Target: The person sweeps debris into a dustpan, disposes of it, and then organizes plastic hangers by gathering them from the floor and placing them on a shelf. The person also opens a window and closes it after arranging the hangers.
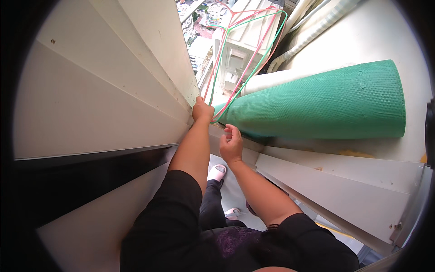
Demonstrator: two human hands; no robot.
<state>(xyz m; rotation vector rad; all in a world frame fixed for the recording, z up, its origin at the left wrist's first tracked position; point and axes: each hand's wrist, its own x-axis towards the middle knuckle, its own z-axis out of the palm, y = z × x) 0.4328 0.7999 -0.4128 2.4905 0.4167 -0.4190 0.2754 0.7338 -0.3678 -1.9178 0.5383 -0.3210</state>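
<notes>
My left hand [203, 109] is shut on several thin pink and green coated-wire clothes hangers [223, 47]. Their hooked ends extend away from me, over the outdoor unit in the view. Lower and to the right, my right hand [232, 146] is raised with its fingers partly curled and apart, holding nothing visible. It sits just below the wires' near ends, beside the narrow-looking end of a green textured roll of mesh or matting [316, 103]. My left fingers hide part of the wires they grip.
A white air-conditioner outdoor unit [234, 56] stands beyond the opening, with wrapped pipes [316, 35] on its right. A pale panel [102, 91] rises close on my left. White boards [333, 183] run along the right. Buildings appear far below.
</notes>
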